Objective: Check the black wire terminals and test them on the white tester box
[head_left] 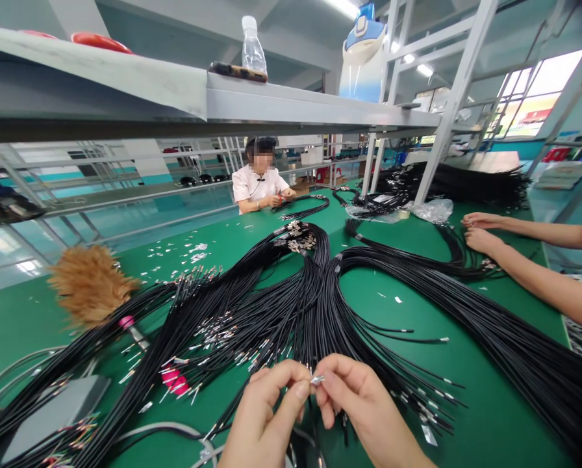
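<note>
At the near edge of the green desk [490, 416] the person's two hands meet over a small metal clip [317, 379]. The left hand [266, 416] has its grip pressed together, thumb and forefinger pinching the clip from the left; the right hand [359, 403] pinches the same clip from the right, so the clip sits right between the two sets of fingertips, touching both. Thin black wires run down from the clip behind the hands.

Just beyond the hands a big fan of black cables [291, 305] spreads across the middle of the desk, their metal-tipped ends pointing toward the near edge. A second bundle of cables [490, 318] sweeps toward the near right corner. A feather duster [90, 283] lies near the left edge, with its pink handle under the cables. A grey pad [57, 409] sits at the near left corner.

At the right edge another person's two hands [479, 231] rest on cable ends. A third person in a white shirt [259, 185] sits at the far edge. On the shelf above stands a clear plastic bottle [252, 45]
</note>
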Tool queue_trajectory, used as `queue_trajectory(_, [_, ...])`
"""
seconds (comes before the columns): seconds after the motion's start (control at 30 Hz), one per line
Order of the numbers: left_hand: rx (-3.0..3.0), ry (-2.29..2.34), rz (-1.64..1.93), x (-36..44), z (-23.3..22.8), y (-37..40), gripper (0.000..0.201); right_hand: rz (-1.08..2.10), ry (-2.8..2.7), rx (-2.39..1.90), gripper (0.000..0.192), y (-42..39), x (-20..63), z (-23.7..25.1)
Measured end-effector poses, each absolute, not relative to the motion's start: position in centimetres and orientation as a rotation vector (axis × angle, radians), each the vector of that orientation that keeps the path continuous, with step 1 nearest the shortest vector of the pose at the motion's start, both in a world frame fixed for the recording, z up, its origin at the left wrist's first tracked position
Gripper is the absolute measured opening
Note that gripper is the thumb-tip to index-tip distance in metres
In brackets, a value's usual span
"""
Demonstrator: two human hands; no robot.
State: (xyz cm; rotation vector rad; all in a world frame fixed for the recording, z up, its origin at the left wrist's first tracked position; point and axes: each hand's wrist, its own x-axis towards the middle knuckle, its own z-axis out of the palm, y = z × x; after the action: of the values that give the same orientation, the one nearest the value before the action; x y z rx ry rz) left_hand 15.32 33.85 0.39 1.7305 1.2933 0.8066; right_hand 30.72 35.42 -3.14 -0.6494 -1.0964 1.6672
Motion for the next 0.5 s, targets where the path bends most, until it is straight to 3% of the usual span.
queue_trajectory(0.2, [1.757, 1.286, 0.843, 15.2, 0.4, 33.9, 0.031, 1.537, -1.149, -0.693, 0.037, 35.1, 30.7, -3.3])
queue_trajectory(0.33, [2.055, 1.402, 0.871, 15.2, -0.2, 33.8, 0.019, 1.058, -1.416, -0.973, 0.020, 34.9, 30.8, -3.4])
queue_trajectory(0.5, [2.346, 1.565, 0.831, 15.4, -0.6, 33.6, 0.015, 0.551, -1.562, -1.103, 0.020, 34.4, 30.3, -3.4])
